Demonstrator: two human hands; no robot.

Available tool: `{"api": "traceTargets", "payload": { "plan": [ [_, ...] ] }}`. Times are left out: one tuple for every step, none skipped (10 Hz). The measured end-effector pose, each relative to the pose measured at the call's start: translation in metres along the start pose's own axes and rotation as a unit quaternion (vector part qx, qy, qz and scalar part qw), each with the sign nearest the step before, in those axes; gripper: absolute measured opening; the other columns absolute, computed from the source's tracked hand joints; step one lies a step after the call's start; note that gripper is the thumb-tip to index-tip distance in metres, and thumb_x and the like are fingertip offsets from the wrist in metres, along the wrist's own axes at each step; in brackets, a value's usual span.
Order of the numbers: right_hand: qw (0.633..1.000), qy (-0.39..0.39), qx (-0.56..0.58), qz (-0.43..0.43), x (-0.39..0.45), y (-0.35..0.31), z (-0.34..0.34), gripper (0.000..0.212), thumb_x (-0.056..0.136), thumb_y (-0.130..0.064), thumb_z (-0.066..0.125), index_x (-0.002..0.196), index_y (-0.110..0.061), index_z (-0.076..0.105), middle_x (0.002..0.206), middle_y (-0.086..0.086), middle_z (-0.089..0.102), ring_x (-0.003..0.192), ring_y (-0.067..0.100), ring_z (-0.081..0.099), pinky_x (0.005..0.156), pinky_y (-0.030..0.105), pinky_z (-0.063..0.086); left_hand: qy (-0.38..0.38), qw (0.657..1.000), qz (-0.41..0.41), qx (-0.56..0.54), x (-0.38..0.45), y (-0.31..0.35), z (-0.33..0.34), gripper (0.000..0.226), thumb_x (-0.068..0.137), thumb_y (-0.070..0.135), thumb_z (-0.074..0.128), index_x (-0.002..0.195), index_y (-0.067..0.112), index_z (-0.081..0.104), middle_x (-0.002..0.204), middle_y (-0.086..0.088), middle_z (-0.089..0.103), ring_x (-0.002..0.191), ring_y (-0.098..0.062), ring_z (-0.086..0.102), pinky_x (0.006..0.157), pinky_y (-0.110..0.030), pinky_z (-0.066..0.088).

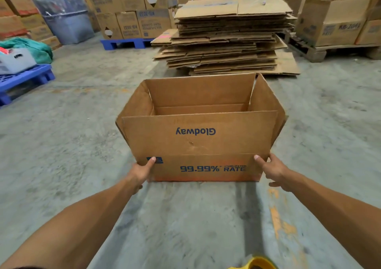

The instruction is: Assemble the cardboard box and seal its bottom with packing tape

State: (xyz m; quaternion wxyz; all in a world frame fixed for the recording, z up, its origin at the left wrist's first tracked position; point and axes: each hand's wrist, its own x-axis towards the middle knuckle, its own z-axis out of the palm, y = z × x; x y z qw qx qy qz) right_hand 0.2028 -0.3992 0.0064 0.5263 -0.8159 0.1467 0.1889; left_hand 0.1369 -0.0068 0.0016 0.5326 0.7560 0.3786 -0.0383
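An opened brown cardboard box (198, 141) stands on the concrete floor in front of me, its blue print upside down and its flaps standing up around the open top. My left hand (142, 173) grips the box's lower left corner, thumb on the front panel. On the lower right corner, my right hand (272, 170) holds the box the same way. No packing tape roll is clearly in view; a yellow object (256, 263) shows at the bottom edge.
A tall stack of flattened cartons (226, 37) lies just behind the box. Stacked printed boxes on a blue pallet (125, 43) stand at the back left, more boxes on a wooden pallet (329, 50) at the right. Another blue pallet (22, 81) with a grey crate is at the left.
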Motion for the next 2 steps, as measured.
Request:
{"api": "traceTargets", "payload": {
  "plan": [
    [0.998,-0.011,-0.014,0.053,-0.009,0.004,0.009,0.065,0.098,-0.056,0.039,0.151,-0.018,0.028,0.151,0.01,0.039,0.127,0.037,0.047,0.097,0.052,0.043,-0.047,0.997,-0.055,0.026,-0.01,-0.003,0.004,0.078,0.092,0.068,0.035,0.146,0.011,0.035,0.148,-0.009,0.042,0.128,-0.031,0.044,0.095,-0.044,0.043],
    [0.988,-0.051,-0.092,0.115,-0.016,0.007,0.02,0.075,0.098,-0.061,0.03,0.154,-0.012,0.024,0.157,0.015,0.031,0.13,0.039,0.046,0.099,0.05,0.045,-0.056,0.994,-0.038,0.086,-0.012,-0.005,0.011,0.08,0.092,0.069,0.029,0.148,0.012,0.033,0.15,-0.007,0.04,0.126,-0.029,0.044,0.096,-0.042,0.042]
  ]
}}
